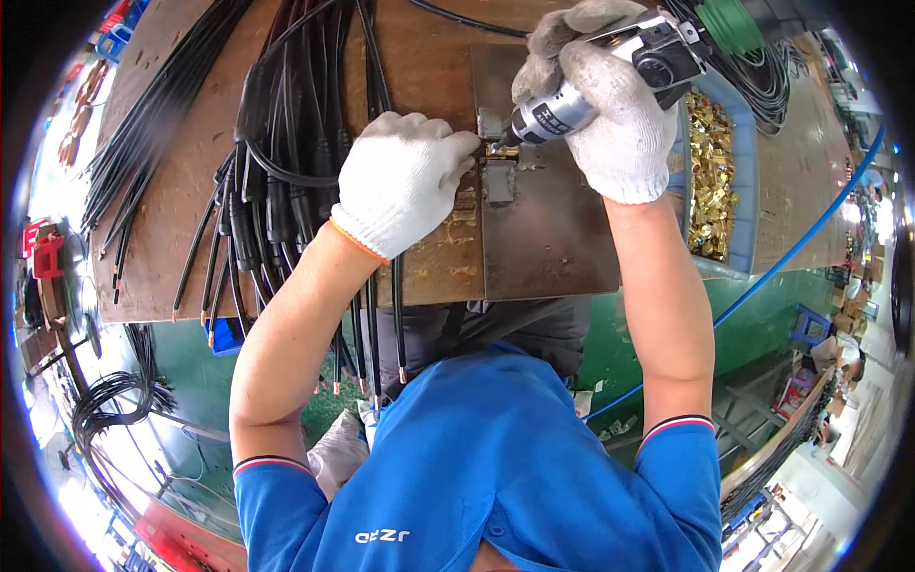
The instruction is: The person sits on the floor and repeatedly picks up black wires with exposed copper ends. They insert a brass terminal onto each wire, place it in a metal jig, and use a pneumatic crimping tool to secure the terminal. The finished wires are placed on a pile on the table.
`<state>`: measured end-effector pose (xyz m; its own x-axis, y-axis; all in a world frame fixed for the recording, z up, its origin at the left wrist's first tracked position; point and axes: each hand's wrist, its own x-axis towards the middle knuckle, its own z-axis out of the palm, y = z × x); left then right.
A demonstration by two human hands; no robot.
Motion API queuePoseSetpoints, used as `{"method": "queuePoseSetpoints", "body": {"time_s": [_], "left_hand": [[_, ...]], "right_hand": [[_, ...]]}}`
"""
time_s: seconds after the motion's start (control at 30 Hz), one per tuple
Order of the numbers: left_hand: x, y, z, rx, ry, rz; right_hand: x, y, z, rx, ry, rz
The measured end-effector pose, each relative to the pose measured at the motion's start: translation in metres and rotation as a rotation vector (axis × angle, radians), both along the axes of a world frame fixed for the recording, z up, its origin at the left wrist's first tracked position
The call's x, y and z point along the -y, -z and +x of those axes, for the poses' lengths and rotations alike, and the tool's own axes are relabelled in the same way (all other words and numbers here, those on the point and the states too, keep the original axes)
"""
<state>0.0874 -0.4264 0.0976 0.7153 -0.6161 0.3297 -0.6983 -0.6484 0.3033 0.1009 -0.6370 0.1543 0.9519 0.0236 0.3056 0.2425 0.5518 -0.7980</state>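
Observation:
My left hand (405, 176), in a white knit glove, is closed with thumb and finger pressed around what looks like a black cable end, mostly hidden by the glove. Just beyond the fingertips a small brass terminal (502, 151) sits in a metal fixture (498, 181) on a steel plate (553, 243). A power screwdriver (558, 112) with a silver collar and black nose is gripped in my gloved right hand (615, 105). It tilts down to the left, its tip at the brass terminal.
A thick bundle of black cables (291, 172) lies left of my left hand, ends hanging over the table edge. More black cables (162, 114) lie farther left. A blue-grey bin (743, 181) with brass terminals (710, 172) stands at right. A blue hose (801, 243) runs past it.

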Motion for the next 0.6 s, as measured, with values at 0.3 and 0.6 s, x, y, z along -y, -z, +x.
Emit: {"method": "queuePoseSetpoints", "body": {"time_s": [0.3, 0.6], "left_hand": [[-0.001, -0.003, -0.002, -0.010, -0.007, 0.025], [-0.001, 0.007, 0.000, 0.001, -0.004, 0.036]], "right_hand": [[-0.005, -0.001, 0.021, 0.113, -0.463, -0.133], [-0.016, 0.016, 0.005, -0.046, -0.129, -0.127]]}}
